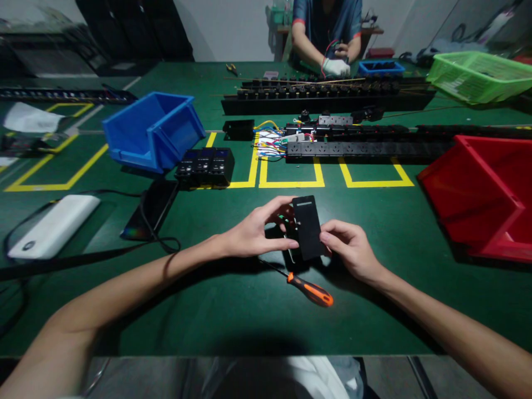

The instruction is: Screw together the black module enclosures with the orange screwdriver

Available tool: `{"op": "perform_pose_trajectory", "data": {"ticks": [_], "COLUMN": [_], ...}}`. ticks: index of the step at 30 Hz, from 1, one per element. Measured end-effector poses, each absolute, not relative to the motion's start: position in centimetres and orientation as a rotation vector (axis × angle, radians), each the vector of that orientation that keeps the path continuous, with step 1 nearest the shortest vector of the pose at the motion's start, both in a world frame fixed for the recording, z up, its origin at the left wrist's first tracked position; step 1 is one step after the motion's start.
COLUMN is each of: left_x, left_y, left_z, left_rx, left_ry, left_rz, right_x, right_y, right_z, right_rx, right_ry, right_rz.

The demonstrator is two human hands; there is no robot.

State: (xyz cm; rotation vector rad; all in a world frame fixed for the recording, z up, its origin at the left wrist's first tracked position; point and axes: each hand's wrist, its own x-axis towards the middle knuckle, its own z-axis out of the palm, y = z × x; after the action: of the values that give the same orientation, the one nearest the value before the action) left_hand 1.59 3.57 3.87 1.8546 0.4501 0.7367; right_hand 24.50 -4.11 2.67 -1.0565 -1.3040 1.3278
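Observation:
A flat black rectangular plate [308,228] with a narrow slot near its top is held upright above the green table. My right hand [353,246] pinches its right edge between thumb and fingers. On the other side, my left hand [261,230] curves around the plate's left edge, thumb low and index finger at the top corner. Something dark with a pale edge shows behind and under the plate, partly hidden by it and my left hand. A screwdriver [311,289] with an orange and black handle lies just below my hands, its shaft pointing left.
Blue bin [141,127], black modules [205,166], phone [152,210] and white power bank [56,226] lie left. Ahead are long black socket strips [353,151] with loose wires [270,145]. A red bin [482,194] stands right. Across the table, a gloved person [328,33] works.

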Motion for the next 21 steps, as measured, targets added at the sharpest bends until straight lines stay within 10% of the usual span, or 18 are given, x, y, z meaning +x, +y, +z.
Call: {"op": "perform_pose_trajectory", "data": {"ticks": [21], "left_x": [0.4], "left_y": [8.4], "left_z": [1.9], "left_rx": [2.079], "left_ry": [0.328], "left_rz": [0.501], "right_x": [25.0], "right_y": [-2.7], "right_z": [1.6], "right_rx": [-1.127], "right_ry": [-1.059], "right_rz": [1.428]}}
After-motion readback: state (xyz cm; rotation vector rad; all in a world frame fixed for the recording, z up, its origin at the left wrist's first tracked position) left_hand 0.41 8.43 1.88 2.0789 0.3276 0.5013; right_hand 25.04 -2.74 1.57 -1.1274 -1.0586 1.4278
